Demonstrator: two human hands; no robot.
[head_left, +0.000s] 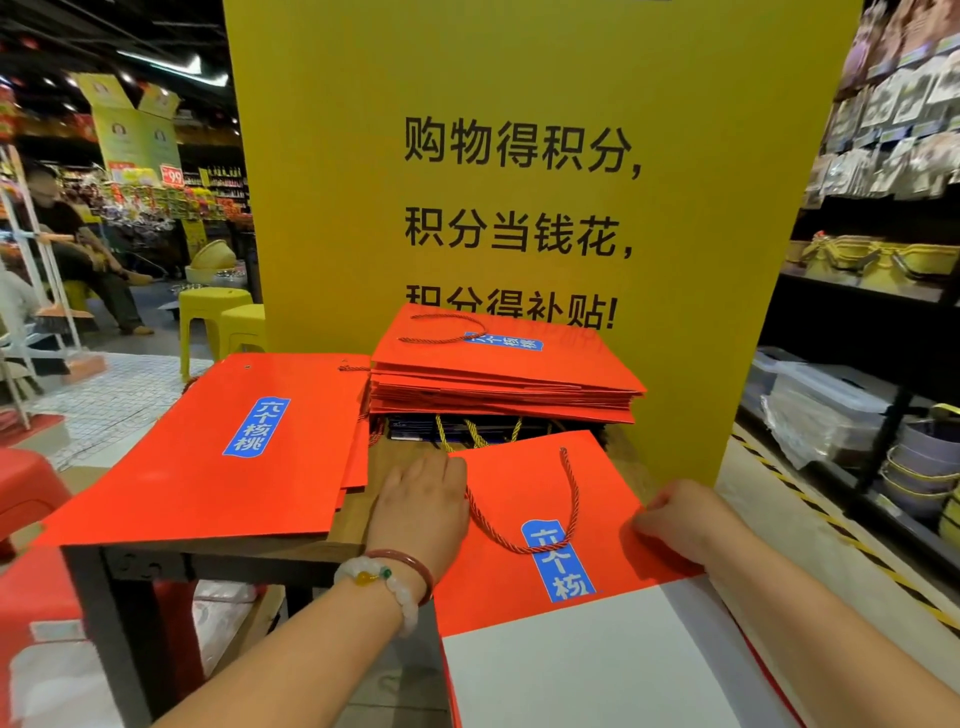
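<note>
- The right hand (675, 514) is clenched on the right edge of a red paper bag (524, 483), knuckles up and fingers curled round the edge.
- The left hand (421, 506) lies at the bag's left edge beside the cord handle (571, 499). Its fingertips are bent out of sight, so I cannot tell whether it pinches or only presses.
- Holding both edges probably keeps the bag flat and square for creasing or stacking.
- The bag lies at the table's near right corner, overhanging the table (218, 548) toward the person, with a white panel (571, 665) showing at its near end.
- One bag is in hand, with one handle visible on it.
- One tall stack of red bags (498, 379) sits at the table's back, too many to count.
- One low pile (218, 441) of a few bags covers the table's left side, likely the sorted ones.
- Dark bags (415, 428) with yellow cords lie under the tall stack.
- Behind the table stands one yellow sign (519, 78); two yellow stools (213, 312) stand beyond its left end.
</note>
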